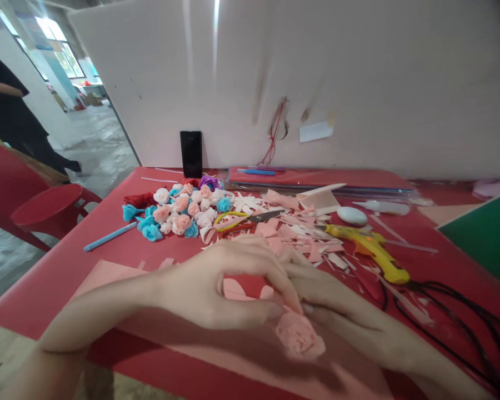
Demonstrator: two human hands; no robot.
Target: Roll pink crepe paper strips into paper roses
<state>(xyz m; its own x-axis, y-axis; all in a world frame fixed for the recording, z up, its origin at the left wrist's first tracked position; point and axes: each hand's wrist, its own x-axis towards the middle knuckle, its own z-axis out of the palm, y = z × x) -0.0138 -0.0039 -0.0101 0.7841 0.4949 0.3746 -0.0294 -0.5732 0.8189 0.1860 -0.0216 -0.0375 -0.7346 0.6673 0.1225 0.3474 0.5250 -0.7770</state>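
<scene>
A pink paper rose [300, 335] is held low over the front of the table, its bloom tilted toward me. My left hand [216, 283] reaches in from the left, thumb and fingers closed in a pinch at the back edge of the rose. From the right comes my right hand [320, 291], its thumb against the rose and its other fingers partly hidden behind the left hand. Both hands touch each other. Beneath them lies a pink paper sheet [216, 344], with a few cut petal pieces [233, 289] showing through the gap in my left hand.
Behind the hands are finished paper roses [181, 205], yellow-handled scissors [250, 219] and paper scraps [312, 244]. A yellow glue gun [370, 247] with a black cord lies right. A phone [190, 154] leans on the white panel [316, 66]. A person [8, 105] is at far left.
</scene>
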